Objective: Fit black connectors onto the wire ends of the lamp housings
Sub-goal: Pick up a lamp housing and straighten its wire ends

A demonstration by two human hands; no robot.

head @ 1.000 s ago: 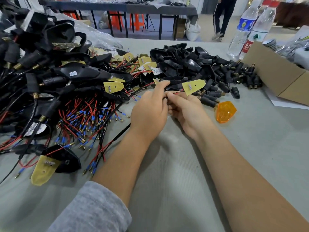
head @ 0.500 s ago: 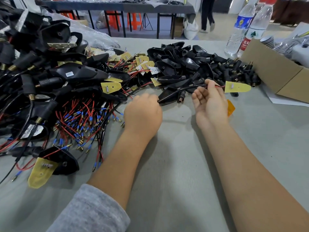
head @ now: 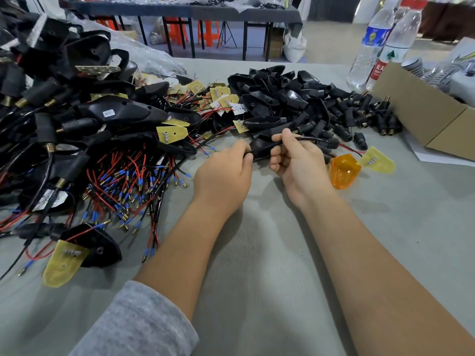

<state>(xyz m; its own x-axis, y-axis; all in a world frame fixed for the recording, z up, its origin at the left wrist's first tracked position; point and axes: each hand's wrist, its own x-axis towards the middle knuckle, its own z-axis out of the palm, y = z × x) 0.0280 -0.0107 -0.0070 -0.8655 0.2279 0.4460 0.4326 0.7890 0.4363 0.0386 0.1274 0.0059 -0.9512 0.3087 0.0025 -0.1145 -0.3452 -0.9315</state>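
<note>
My left hand (head: 226,173) pinches a black sleeved wire (head: 262,149) at the table's middle. My right hand (head: 298,163) grips the same wire a little further right, fingers curled round it. The wire runs on past my right hand to thin red leads and a yellow circuit board (head: 377,161) lying on the cloth. A heap of loose black connectors (head: 359,116) lies behind my right hand, beside empty black lamp housings (head: 272,98). Wired housings with red and blue-tipped wires (head: 123,181) are heaped at the left.
An orange lens (head: 343,170) lies just right of my right hand. A cardboard box (head: 426,116) stands at the right edge, with two water bottles (head: 377,39) behind it. One housing with a yellow board (head: 84,249) lies near the front left.
My hands have come together again on the black wire. The yellow board that my right hand lifted away to the right now lies on the cloth beside the orange lens.
</note>
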